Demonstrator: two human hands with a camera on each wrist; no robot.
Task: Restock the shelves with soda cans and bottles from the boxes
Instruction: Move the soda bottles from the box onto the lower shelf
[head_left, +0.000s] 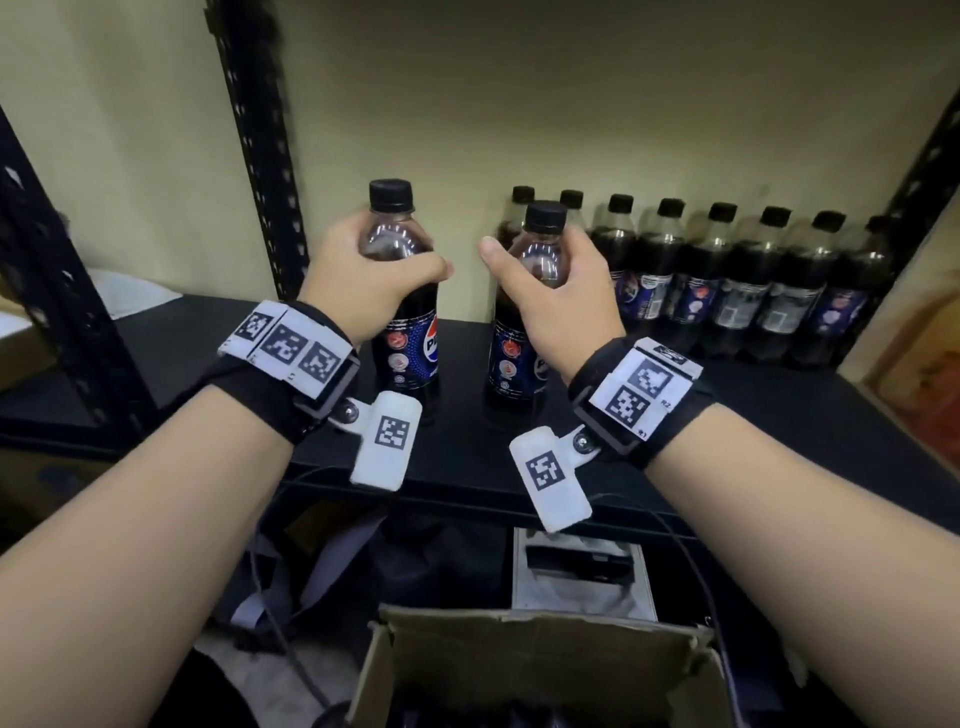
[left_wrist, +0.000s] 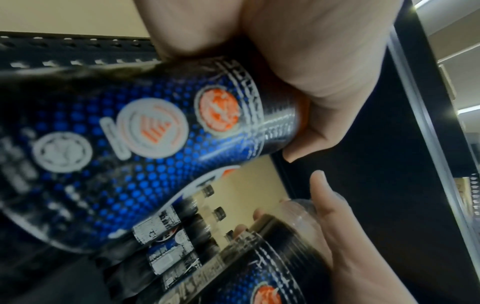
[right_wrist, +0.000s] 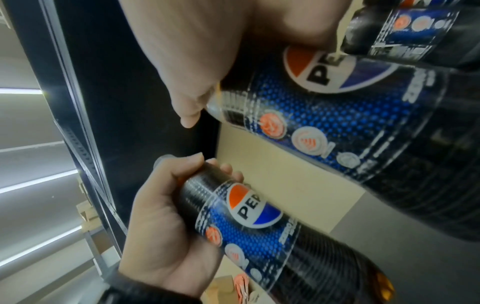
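Where the view starts, nearest my body, an open cardboard box (head_left: 540, 670) sits below my forearms, its flaps up and its contents too dark to tell; above it my two wrists carry black straps with white marker tags; just past them lies the front edge of the black shelf (head_left: 779, 415); my left hand (head_left: 363, 283) has its grip wrapped round the shoulder of a dark cola bottle (head_left: 410, 332), thumb across the front, and that bottle stands upright with its base on or just over the shelf, I cannot tell which; my right hand (head_left: 556, 296) has its grip curled the same way round the shoulder of a second bottle (head_left: 514, 358), just beside the first, the two apart; both carry blue dotted labels and black caps; behind my right hand a row of bottles (head_left: 737, 291) stands against the pale back wall, running to the right; a black perforated upright (head_left: 260, 156) rises behind my left hand.
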